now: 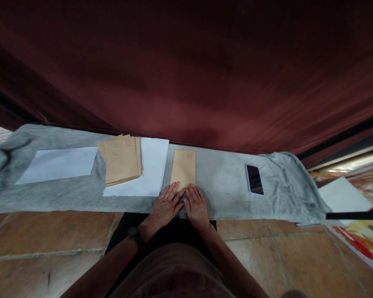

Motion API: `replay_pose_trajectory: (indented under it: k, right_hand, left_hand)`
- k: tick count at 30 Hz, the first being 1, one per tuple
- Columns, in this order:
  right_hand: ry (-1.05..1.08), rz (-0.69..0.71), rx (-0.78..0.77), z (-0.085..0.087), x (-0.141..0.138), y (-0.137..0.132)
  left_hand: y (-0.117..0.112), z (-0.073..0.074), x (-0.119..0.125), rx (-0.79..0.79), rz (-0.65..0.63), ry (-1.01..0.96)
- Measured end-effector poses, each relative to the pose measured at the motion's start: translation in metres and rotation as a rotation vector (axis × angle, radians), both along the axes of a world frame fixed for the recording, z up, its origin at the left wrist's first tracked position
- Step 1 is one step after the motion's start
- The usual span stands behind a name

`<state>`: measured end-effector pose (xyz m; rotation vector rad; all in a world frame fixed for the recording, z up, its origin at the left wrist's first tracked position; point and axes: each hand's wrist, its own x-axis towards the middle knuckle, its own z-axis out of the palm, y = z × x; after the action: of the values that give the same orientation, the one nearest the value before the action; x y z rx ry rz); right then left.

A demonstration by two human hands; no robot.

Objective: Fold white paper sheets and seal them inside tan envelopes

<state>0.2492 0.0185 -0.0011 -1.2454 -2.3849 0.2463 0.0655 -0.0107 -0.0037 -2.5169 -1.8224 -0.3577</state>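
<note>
A brown paper envelope point(184, 165) with a small reddish print near its top right lies on the grey cloth right in front of me. My left hand point(167, 203), a dark watch on its wrist, rests flat on the envelope's lower left corner with the fingers stretched out. Beside it, my right hand point(197, 207) lies with its fingers extended over the lower right part. The two hands nearly meet at the thumbs, and they hide the envelope's near edge. To the left, a pile of brown envelopes point(122, 161) sits partly on a stack of white paper point(152, 165).
A single white sheet point(60, 163) lies farther left on the grey cloth point(224, 178). On the right is a phone point(254, 180) with a dark screen. Dark red fabric point(186, 82) rises behind the cloth's far edge. Tiled floor point(251, 260) shows below.
</note>
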Motion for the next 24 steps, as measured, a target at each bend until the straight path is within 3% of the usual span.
replay_pose_trajectory:
  k: [4, 9, 16, 24]
  right_hand:
    - [0.024, 0.076, -0.024, 0.001, -0.020, 0.000]
    - [-0.038, 0.109, 0.017, -0.002, -0.016, 0.007]
    - [-0.107, 0.025, 0.033, -0.012, -0.009, 0.023]
    - [-0.120, 0.012, 0.016, -0.012, -0.011, 0.053]
  left_hand:
    - [0.000, -0.005, -0.002, 0.001, -0.006, 0.020]
    - [0.000, -0.008, -0.002, 0.022, -0.018, 0.033]
    - [-0.001, -0.003, -0.001, 0.011, -0.009, -0.002]
    - [-0.001, 0.000, 0.000, 0.007, -0.007, 0.001]
